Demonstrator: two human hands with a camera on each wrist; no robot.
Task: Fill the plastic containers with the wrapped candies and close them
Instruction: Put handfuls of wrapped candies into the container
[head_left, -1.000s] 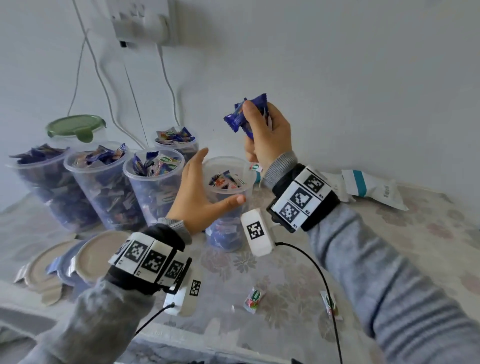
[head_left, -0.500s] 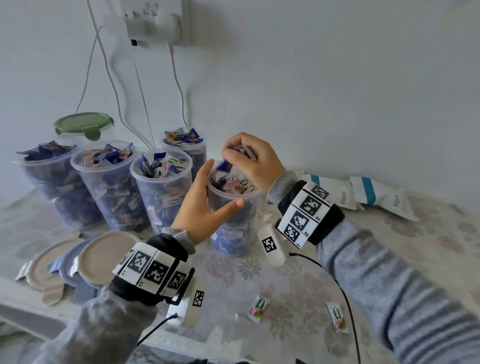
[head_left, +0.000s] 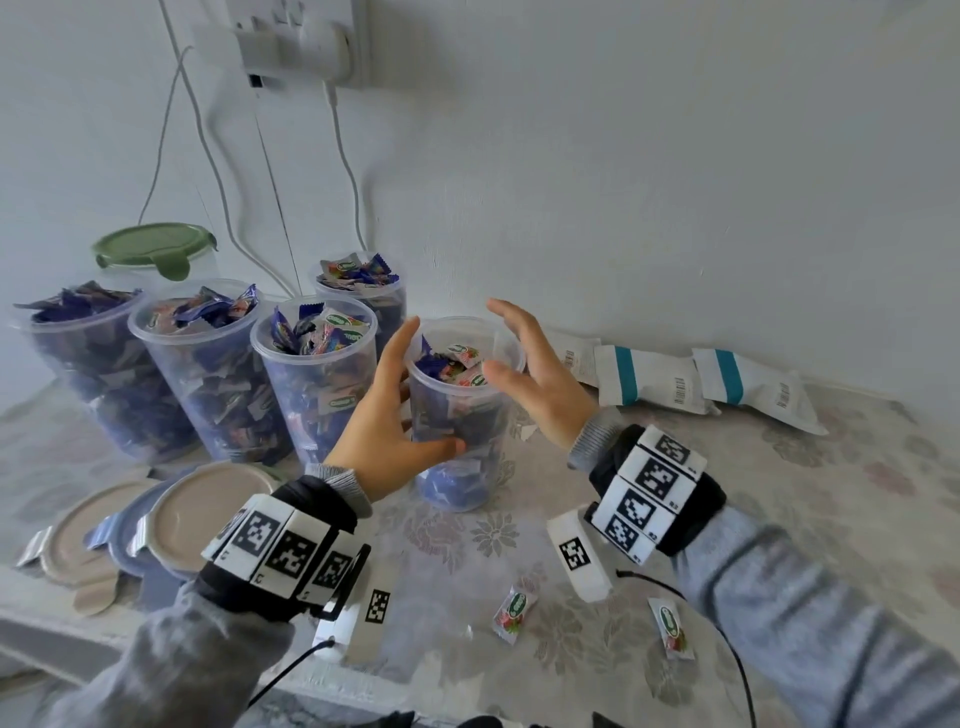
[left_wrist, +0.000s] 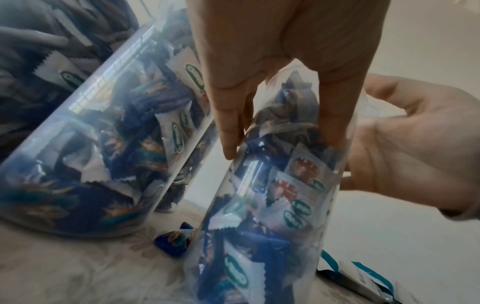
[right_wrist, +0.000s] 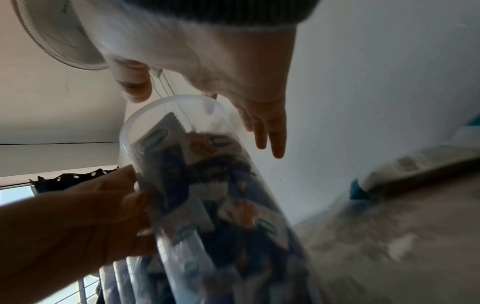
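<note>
A clear plastic container (head_left: 462, 415), partly filled with blue and white wrapped candies, stands mid-table. My left hand (head_left: 410, 400) holds its left side, thumb across the front, fingers (left_wrist: 228, 123) along the wall. My right hand (head_left: 519, 353) hovers at the container's right rim with straight, spread fingers and holds nothing. The right wrist view shows the container (right_wrist: 207, 185) from below, the right hand (right_wrist: 262, 127) beside its rim and the left hand (right_wrist: 78, 226) on its wall. Two loose candies (head_left: 514, 608) (head_left: 672, 626) lie near the front edge.
Several full open containers (head_left: 322, 384) stand in a group to the left, a green-lidded one (head_left: 156, 249) behind them. Loose lids (head_left: 208, 509) lie front left. White teal-striped packets (head_left: 649, 384) lie by the wall on the right. A blue candy (left_wrist: 176, 242) lies between containers.
My right hand brought a handful of blue candies down into the container, let them go and has drawn back to the right, empty. The left hand kept its hold.
</note>
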